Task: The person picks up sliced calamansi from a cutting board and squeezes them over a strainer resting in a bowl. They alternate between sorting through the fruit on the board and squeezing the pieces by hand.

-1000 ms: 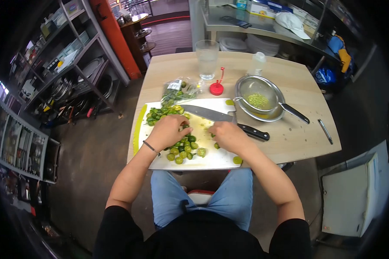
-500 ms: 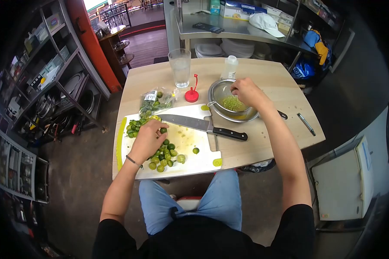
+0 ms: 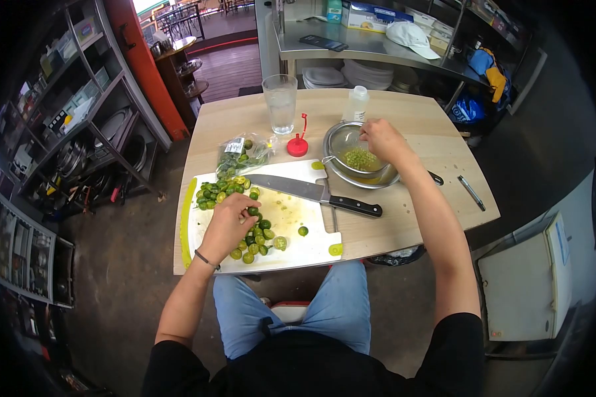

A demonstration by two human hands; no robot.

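Observation:
My left hand [image 3: 229, 225] rests on the white cutting board [image 3: 308, 245], on a heap of small round green fruits [image 3: 257, 239]. Its fingertips are curled around one fruit [image 3: 252, 211]. More fruits [image 3: 220, 190] lie at the board's far left corner. My right hand [image 3: 379, 137] hovers over a metal strainer [image 3: 346, 140] set in a bowl, with its fingers pinched together. What they pinch is mostly hidden. Green pulp and seeds [image 3: 359, 159] sit in the strainer. A large black-handled knife [image 3: 311, 192] lies across the board between my hands.
On the wooden table [image 3: 430, 119] stand a glass of water [image 3: 279, 102], a small clear bottle [image 3: 356, 104], a red cap [image 3: 297, 146] and a plastic bag of fruits [image 3: 241, 152]. A pen [image 3: 471, 192] lies at the right. Shelving stands to the left and a steel counter behind.
My right hand left the board and went up to the strainer, where it now sits slightly farther right. My left hand stayed on the fruit heap, drawing a little nearer to me.

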